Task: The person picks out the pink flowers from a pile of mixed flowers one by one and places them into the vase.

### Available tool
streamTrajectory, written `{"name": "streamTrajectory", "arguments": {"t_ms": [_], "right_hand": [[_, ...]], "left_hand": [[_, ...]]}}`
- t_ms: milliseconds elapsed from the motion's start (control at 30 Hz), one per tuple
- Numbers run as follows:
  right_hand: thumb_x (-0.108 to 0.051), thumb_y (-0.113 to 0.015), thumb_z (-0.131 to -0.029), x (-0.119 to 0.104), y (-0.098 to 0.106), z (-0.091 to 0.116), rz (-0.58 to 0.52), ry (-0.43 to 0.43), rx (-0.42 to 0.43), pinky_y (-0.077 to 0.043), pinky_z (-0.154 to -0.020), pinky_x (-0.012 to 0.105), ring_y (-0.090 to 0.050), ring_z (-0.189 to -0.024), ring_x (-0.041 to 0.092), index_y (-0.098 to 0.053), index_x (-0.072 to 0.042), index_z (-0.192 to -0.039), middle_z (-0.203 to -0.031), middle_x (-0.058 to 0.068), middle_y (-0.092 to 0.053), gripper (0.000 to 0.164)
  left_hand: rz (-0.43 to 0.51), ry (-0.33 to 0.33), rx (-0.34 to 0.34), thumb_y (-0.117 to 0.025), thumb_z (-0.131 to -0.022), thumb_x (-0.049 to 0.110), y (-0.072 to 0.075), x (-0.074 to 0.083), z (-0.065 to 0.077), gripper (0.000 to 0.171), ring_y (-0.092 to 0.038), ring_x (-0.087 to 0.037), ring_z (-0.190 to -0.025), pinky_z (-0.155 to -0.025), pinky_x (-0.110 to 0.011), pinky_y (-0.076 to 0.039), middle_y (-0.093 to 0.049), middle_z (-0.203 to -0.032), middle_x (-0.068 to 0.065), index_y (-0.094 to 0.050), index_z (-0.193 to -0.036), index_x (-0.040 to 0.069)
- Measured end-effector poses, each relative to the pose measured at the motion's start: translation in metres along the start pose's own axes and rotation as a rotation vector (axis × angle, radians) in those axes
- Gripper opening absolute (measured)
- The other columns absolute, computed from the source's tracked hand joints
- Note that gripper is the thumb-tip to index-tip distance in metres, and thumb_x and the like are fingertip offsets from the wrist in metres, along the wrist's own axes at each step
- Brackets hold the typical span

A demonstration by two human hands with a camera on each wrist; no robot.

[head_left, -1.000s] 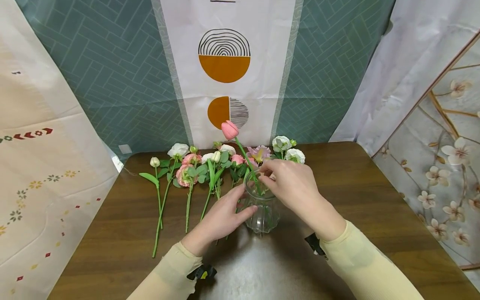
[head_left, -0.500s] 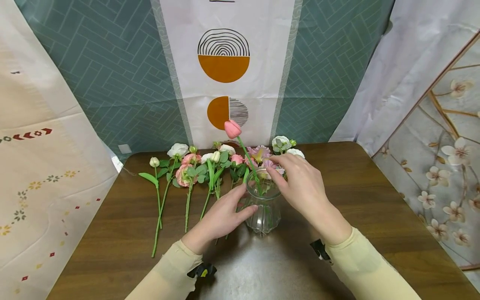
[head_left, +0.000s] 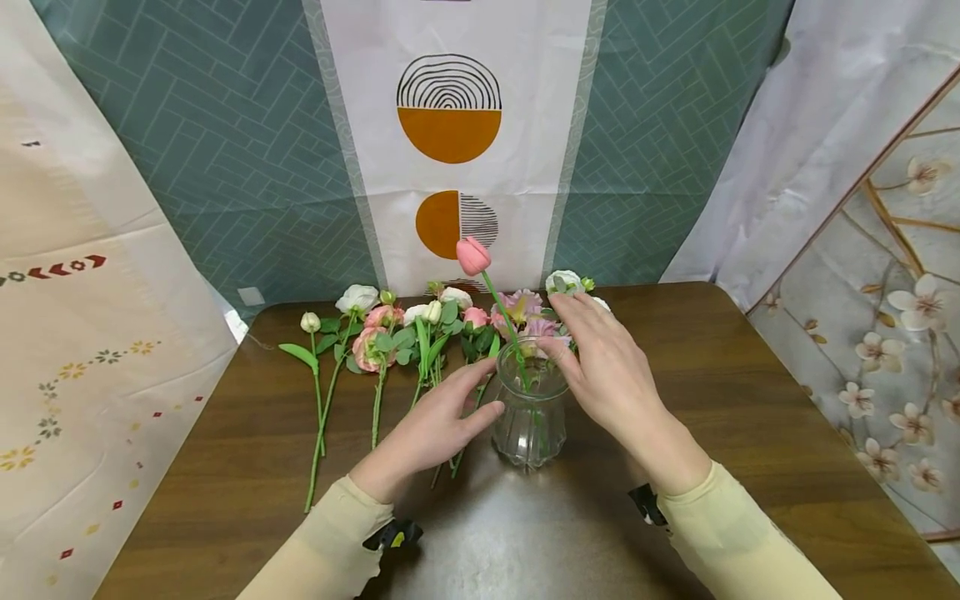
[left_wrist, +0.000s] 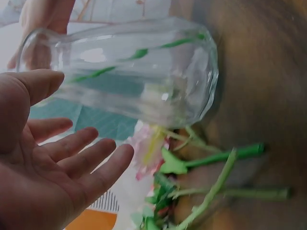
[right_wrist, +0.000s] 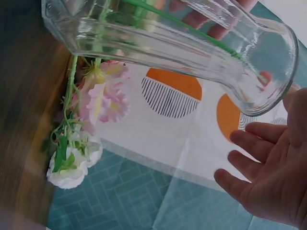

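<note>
A pink tulip (head_left: 473,256) leans to the left in a clear glass vase (head_left: 531,433), its green stem slanting down through the glass. My left hand (head_left: 431,425) is spread at the vase's left side; a gap shows between its fingers and the glass in the left wrist view. Beside the rim on the right, my right hand (head_left: 611,367) has its fingers extended and holds nothing. The right wrist view shows its thumb close to the rim; whether it touches cannot be told.
Behind and left of the vase, several flowers lie on the wooden table (head_left: 247,467), among them a white tulip (head_left: 310,322), a pink ranunculus-like bloom (head_left: 371,349) and a pink-purple flower (head_left: 522,308). White blooms (head_left: 564,282) lie behind my right hand. A patterned cloth (head_left: 277,150) hangs beyond.
My right hand has let go of the tulip stem and moved right, its fingers straightening. My left hand has drawn slightly left from the vase. The tulip has shifted slightly right.
</note>
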State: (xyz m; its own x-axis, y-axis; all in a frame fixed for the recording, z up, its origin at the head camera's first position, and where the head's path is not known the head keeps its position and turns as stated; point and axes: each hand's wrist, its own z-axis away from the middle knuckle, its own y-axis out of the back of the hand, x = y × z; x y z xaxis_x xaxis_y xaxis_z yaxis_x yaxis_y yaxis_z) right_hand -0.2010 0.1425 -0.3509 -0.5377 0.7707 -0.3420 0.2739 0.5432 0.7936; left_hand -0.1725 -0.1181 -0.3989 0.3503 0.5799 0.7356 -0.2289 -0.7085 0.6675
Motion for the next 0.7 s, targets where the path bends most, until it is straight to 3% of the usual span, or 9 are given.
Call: {"name": "streamTrajectory", "arguments": {"t_ms": [233, 433, 700], "right_hand": [[-0.036, -0.065, -0.112, 0.004, -0.003, 0.002, 0.023, 0.068, 0.031, -0.017, -0.135, 0.049, -0.03, -0.165, 0.034, -0.045, -0.003, -0.167, -0.17, 0.017, -0.047, 0.067], [-0.039, -0.06, -0.114, 0.006, -0.003, 0.003, 0.03, 0.082, 0.029, -0.015, -0.135, 0.049, -0.028, -0.165, 0.033, -0.044, -0.002, -0.167, -0.17, 0.018, -0.046, 0.067], [-0.037, -0.062, -0.113, 0.009, 0.001, 0.005, 0.065, 0.082, 0.05, -0.014, -0.135, 0.05, -0.031, -0.164, 0.036, -0.044, -0.001, -0.167, -0.169, 0.019, -0.047, 0.067]], "left_hand": [[-0.161, 0.028, 0.075, -0.067, -0.113, 0.034, 0.021, -0.006, 0.007, 0.067, -0.044, -0.034, -0.157, -0.123, -0.059, -0.04, -0.045, -0.171, -0.012, -0.041, -0.171, 0.013], [-0.304, 0.042, 0.171, -0.07, -0.111, 0.03, 0.036, -0.017, 0.011, 0.067, -0.046, -0.041, -0.154, -0.121, -0.063, -0.041, -0.048, -0.167, -0.02, -0.044, -0.168, 0.007], [-0.589, 0.049, 0.319, -0.076, -0.107, 0.024, 0.051, -0.04, 0.019, 0.063, -0.053, -0.048, -0.145, -0.116, -0.064, -0.046, -0.056, -0.156, -0.027, -0.053, -0.159, -0.003]]}}
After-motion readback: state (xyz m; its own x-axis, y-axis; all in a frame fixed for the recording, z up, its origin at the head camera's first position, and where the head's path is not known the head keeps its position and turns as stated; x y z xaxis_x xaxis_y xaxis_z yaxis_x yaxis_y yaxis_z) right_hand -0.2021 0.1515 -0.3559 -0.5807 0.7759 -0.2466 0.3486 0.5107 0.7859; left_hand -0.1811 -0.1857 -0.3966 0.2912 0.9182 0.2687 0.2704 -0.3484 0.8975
